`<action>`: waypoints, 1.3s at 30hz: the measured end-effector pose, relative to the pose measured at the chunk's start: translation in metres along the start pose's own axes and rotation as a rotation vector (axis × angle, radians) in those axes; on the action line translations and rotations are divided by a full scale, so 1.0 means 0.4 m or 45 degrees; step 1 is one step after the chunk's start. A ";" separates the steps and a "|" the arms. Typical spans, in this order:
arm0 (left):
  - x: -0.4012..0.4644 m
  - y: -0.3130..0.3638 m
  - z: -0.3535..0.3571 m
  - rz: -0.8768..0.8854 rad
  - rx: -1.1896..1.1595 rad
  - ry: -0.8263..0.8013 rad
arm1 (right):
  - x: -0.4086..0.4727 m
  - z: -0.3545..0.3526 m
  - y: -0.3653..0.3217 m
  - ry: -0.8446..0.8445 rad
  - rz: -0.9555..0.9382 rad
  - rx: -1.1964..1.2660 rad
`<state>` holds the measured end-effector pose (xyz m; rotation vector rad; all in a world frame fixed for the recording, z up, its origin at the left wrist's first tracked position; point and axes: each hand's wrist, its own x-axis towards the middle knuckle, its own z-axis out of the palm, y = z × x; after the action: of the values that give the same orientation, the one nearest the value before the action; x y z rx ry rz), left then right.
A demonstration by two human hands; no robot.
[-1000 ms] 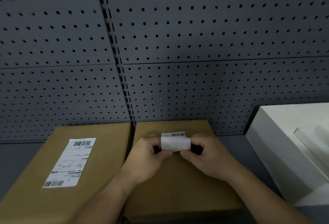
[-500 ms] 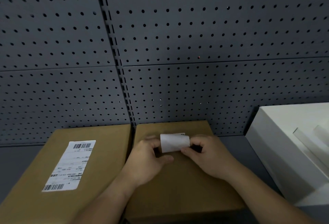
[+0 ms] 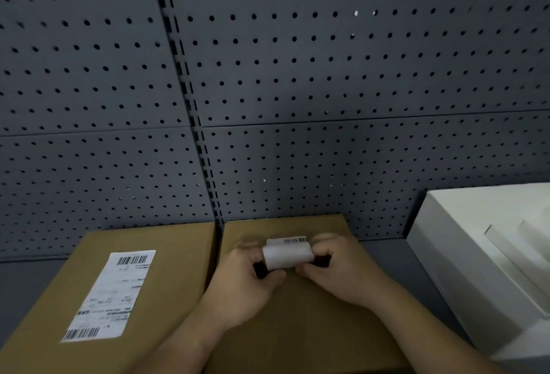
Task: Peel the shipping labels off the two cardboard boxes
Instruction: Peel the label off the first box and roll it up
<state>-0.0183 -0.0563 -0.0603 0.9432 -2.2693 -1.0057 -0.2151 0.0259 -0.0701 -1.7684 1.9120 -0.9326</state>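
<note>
Two brown cardboard boxes lie side by side. The left box (image 3: 166, 299) carries a white shipping label (image 3: 110, 294) with barcodes stuck flat on its top. Above the right box (image 3: 300, 323), whose visible top is bare, I hold a peeled white label (image 3: 287, 253) rolled or folded over, a barcode strip showing along its far edge. My left hand (image 3: 244, 281) pinches its left end and my right hand (image 3: 342, 272) pinches its right end. The label's underside is hidden.
A dark grey pegboard wall (image 3: 297, 76) rises right behind the boxes. A white open box or tray (image 3: 476, 254) stands at the right, close to the right cardboard box. Grey shelf surface (image 3: 26, 281) shows at the far left.
Both hands stayed over the right box, working the peeled label. Its barcode edge was almost hidden half a second ago and shows again now. The view shifted slightly.
</note>
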 end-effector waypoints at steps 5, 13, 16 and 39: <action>0.026 0.029 -0.029 -0.065 -0.049 -0.207 | 0.001 0.000 0.001 0.027 0.013 0.032; 0.021 -0.001 -0.002 0.058 -0.005 0.009 | 0.000 -0.006 -0.007 -0.019 0.031 0.059; 0.026 -0.004 -0.002 0.071 0.014 0.014 | 0.013 -0.019 -0.014 -0.070 0.029 0.033; 0.032 -0.026 0.003 0.036 0.016 0.018 | 0.030 0.007 0.003 0.046 0.002 -0.021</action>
<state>-0.0232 -0.0706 -0.0673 0.9180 -2.2734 -0.9704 -0.2157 0.0138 -0.0710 -1.7702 1.9483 -0.9570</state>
